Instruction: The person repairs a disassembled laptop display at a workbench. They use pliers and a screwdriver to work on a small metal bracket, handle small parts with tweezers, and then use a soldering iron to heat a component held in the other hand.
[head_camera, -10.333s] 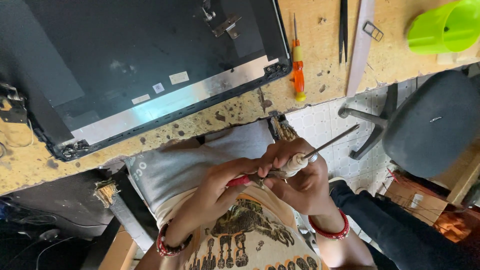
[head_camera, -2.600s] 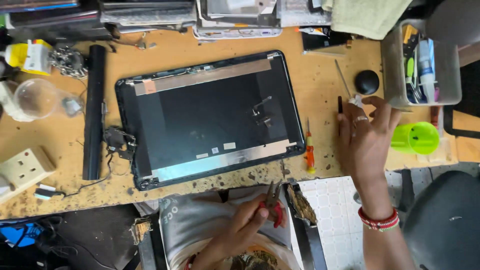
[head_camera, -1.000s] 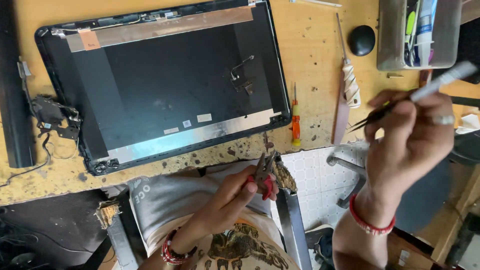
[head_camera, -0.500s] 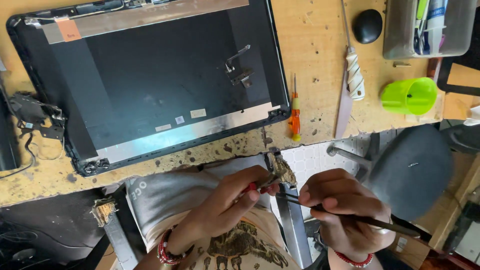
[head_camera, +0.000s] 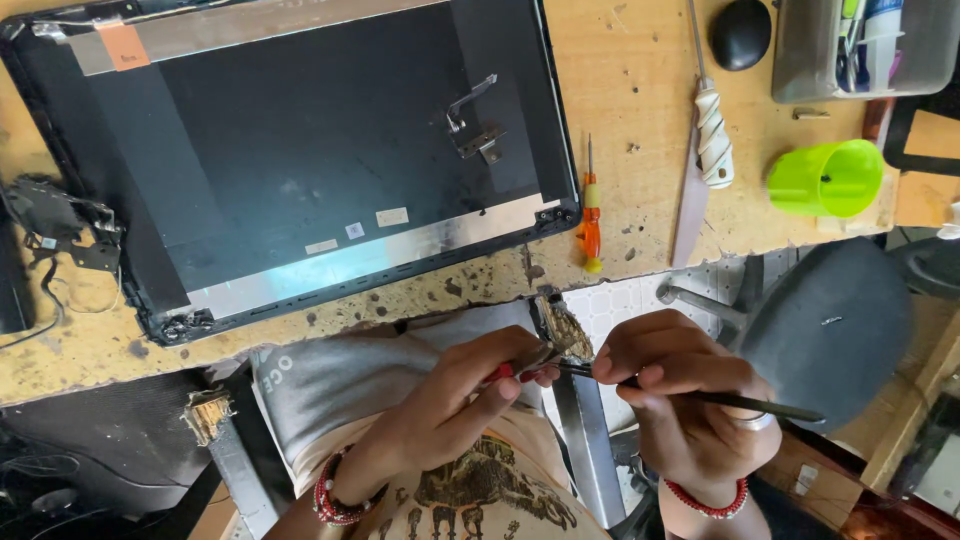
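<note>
Below the bench edge, over the person's lap: both hands meet at a small part.
Left hand (head_camera: 455, 400): closed around a red-handled tool (head_camera: 505, 372), whose tip lies at a small brownish metal part (head_camera: 562, 335); what kind of tool it is cannot be told.
Right hand (head_camera: 680, 395): fingers pinched on a thin dark rod-like tool (head_camera: 720, 398), its tip touching the same part.
Metal part: held just off the front edge of the wooden workbench (head_camera: 640, 150), above the lap.
Laptop lid (head_camera: 300, 150): lying flat on the bench, inner side up, a loose hinge (head_camera: 470, 125) resting on it.
Bench, right of lid: small orange screwdriver (head_camera: 590, 215), white-handled tool (head_camera: 712, 130), green cup (head_camera: 825, 178) on its side.
Wrists: red bead bracelets on both.
</note>
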